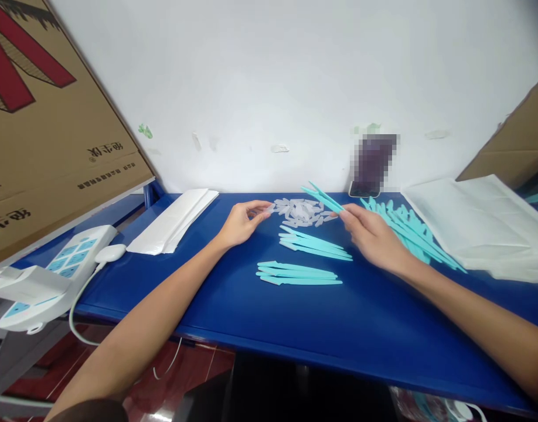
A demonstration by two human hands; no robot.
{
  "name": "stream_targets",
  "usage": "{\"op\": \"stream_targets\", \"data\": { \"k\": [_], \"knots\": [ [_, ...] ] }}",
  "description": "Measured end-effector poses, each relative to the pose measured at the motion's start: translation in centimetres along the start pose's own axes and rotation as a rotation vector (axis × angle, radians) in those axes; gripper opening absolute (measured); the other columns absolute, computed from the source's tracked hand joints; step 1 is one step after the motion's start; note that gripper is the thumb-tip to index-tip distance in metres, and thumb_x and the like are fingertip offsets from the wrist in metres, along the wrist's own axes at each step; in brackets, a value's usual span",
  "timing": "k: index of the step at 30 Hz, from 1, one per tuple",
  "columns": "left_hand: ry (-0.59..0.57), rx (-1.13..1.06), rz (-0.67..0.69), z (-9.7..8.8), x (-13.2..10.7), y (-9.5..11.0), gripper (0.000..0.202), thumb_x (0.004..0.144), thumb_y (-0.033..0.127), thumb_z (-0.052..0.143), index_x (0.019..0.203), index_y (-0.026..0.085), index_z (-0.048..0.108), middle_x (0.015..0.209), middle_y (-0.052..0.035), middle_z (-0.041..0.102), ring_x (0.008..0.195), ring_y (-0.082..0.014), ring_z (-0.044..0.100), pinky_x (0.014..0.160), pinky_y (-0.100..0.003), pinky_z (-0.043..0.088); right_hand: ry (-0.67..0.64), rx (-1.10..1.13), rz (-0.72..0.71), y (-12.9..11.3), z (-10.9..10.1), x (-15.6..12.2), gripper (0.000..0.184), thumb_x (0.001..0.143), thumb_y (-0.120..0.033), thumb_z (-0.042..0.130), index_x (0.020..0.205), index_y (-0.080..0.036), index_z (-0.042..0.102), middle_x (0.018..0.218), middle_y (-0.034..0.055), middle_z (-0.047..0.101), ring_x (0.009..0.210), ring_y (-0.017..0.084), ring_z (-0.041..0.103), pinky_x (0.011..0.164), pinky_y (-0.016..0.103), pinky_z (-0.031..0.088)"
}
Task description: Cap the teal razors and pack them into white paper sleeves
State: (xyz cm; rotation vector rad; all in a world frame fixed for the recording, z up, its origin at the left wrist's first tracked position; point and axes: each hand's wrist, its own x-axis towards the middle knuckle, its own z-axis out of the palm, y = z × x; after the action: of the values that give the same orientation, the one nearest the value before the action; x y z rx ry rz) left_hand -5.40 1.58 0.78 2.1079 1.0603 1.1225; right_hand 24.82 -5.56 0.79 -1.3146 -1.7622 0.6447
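Note:
My left hand (243, 224) pinches a small clear plastic cap (270, 208) at the left edge of a heap of translucent caps (299, 210). Closed round the handles of a few turquoise eyebrow razors (325, 198), my right hand (371, 233) holds them up just over the heap's right side, tips pointing left and slightly apart. Between my forearms lie two small groups: upper razors (315, 243) and lower razors (298, 274), some with pale blade ends. Beside my right wrist is a larger jumbled pile of turquoise razors (409, 225), partly hidden by the hand.
White folded sheets (174, 221) rest on the blue table (260, 316) at left, near a power strip (62, 275) with a plugged adapter and white cable. A phone (374, 164) leans on the wall. White plastic bags (475, 223) lie right. Cardboard (62, 129) stands left.

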Motion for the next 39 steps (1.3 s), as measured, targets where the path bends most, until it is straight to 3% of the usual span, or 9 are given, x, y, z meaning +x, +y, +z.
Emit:
{"op": "stream_targets", "data": {
  "k": [6, 14, 19, 24, 30, 33, 36, 39],
  "knots": [
    [-0.003, -0.075, -0.030, 0.3, -0.1, 0.4, 0.044, 0.088, 0.042, 0.071, 0.118, 0.011, 0.073, 0.105, -0.0143, 0.076, 0.095, -0.0240, 0.070, 0.083, -0.035, 0.054, -0.044, 0.008, -0.004, -0.6, -0.1, -0.3, 0.044, 0.099, -0.059, 0.040, 0.091, -0.021, 0.060, 0.062, -0.0036, 0.039, 0.051, 0.013, 0.034, 0.047, 0.028, 0.027],
    [-0.015, -0.011, -0.014, 0.4, -0.2, 0.4, 0.041, 0.091, 0.043, 0.066, 0.118, 0.013, 0.073, 0.103, -0.0127, 0.077, 0.092, -0.0240, 0.072, 0.081, -0.034, 0.055, -0.131, -0.024, 0.018, -1.3, 0.1, -0.5, 0.037, 0.104, -0.046, 0.035, 0.078, -0.023, 0.048, 0.054, -0.0044, 0.043, 0.048, 0.013, 0.041, 0.051, 0.028, 0.034],
    [-0.024, -0.018, -0.015, 0.4, -0.1, 0.5, 0.041, 0.091, 0.043, 0.064, 0.118, 0.013, 0.073, 0.101, -0.0117, 0.078, 0.086, -0.0224, 0.072, 0.080, -0.034, 0.056, -0.161, -0.068, 0.030, -0.9, 0.0, -0.6, 0.028, 0.103, -0.041, 0.035, 0.086, -0.024, 0.050, 0.059, -0.0054, 0.039, 0.050, 0.014, 0.038, 0.050, 0.029, 0.033],
    [-0.003, -0.018, -0.002, 0.4, -0.1, 0.3, 0.040, 0.091, 0.043, 0.065, 0.116, 0.013, 0.074, 0.104, -0.0125, 0.077, 0.096, -0.0245, 0.072, 0.084, -0.034, 0.056, -0.085, -0.057, 0.066, -0.8, -0.1, -0.5, 0.023, 0.098, -0.030, 0.036, 0.098, -0.023, 0.057, 0.070, -0.0017, 0.048, 0.057, 0.016, 0.045, 0.054, 0.030, 0.036],
    [-0.012, -0.080, -0.021, 0.4, -0.1, 0.0, 0.044, 0.093, 0.045, 0.063, 0.122, 0.013, 0.070, 0.098, -0.0120, 0.076, 0.090, -0.0225, 0.072, 0.080, -0.032, 0.055, -0.063, -0.187, -0.050, -1.7, -0.5, -0.5, 0.043, 0.102, -0.056, 0.034, 0.095, -0.022, 0.060, 0.074, 0.0025, 0.059, 0.065, 0.019, 0.054, 0.058, 0.031, 0.038],
    [-0.012, -0.122, -0.049, 0.4, -0.1, 0.2, 0.045, 0.090, 0.046, 0.067, 0.121, 0.013, 0.071, 0.093, -0.0103, 0.075, 0.083, -0.0195, 0.070, 0.077, -0.030, 0.053, -0.062, -0.278, -0.081, -1.7, -0.4, -0.6, 0.046, 0.102, -0.058, 0.033, 0.095, -0.022, 0.061, 0.060, -0.0010, 0.052, 0.052, 0.018, 0.047, 0.054, 0.031, 0.034],
    [-0.005, -0.276, -0.115, 0.5, 0.0, 0.5, 0.052, 0.085, 0.048, 0.072, 0.123, 0.012, 0.070, 0.087, -0.0072, 0.071, 0.077, -0.0158, 0.065, 0.075, -0.028, 0.052, -0.077, -0.341, -0.127, -1.5, -0.2, -0.7, 0.046, 0.104, -0.053, 0.030, 0.100, -0.022, 0.063, 0.055, -0.0023, 0.047, 0.048, 0.017, 0.042, 0.054, 0.032, 0.031],
    [0.005, -0.551, -0.214, 0.7, 0.1, 1.0, 0.055, 0.081, 0.046, 0.078, 0.124, 0.014, 0.069, 0.083, -0.0029, 0.065, 0.073, -0.0115, 0.059, 0.073, -0.027, 0.051, -0.102, -0.358, -0.148, -1.4, 0.0, -0.9, 0.042, 0.106, -0.050, 0.027, 0.116, -0.023, 0.058, 0.055, -0.0043, 0.042, 0.045, 0.017, 0.039, 0.051, 0.031, 0.027]
  ]
}}
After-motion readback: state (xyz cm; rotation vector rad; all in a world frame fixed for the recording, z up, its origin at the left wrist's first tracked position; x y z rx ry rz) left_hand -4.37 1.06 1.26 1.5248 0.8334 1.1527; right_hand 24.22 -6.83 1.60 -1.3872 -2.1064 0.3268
